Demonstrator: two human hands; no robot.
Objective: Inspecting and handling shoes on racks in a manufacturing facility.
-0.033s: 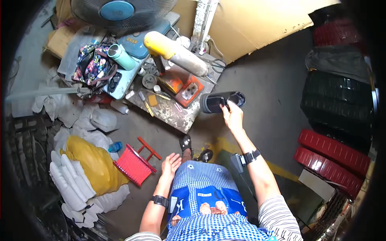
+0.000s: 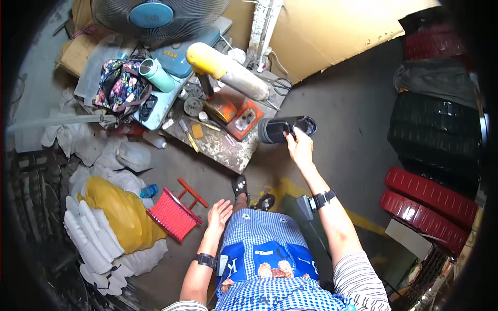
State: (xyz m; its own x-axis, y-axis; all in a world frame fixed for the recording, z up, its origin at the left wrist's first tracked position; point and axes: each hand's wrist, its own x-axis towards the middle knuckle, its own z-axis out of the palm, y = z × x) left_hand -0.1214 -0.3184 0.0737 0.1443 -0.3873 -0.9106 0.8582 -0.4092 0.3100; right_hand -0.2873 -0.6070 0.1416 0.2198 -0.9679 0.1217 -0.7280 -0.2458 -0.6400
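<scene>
My right hand (image 2: 300, 149) is stretched forward and holds a black, roughly cylindrical object (image 2: 275, 130) by its right part, thumb on top. Its left end has a ridged grey rim; the exact kind is not clear. The object hangs in the air just right of the worktable corner (image 2: 239, 161). Near my lap, my left hand (image 2: 220, 213) is open and palm up, with nothing in it. A small red woven stool (image 2: 174, 215) stands to the left of that hand.
An orange press-like machine with a yellow-and-silver arm (image 2: 228, 70) stands on the table, scissors (image 2: 282, 85) beside it. A fan (image 2: 151, 14), mint tumbler (image 2: 157, 75) and floral bag (image 2: 118, 85) are behind. White and yellow sacks (image 2: 116, 212) lie left; dark green (image 2: 433, 135) and red cases (image 2: 430, 199) stand right.
Almost nothing differs. My right hand and the black object are slightly higher in the picture, and my left hand has shifted very little.
</scene>
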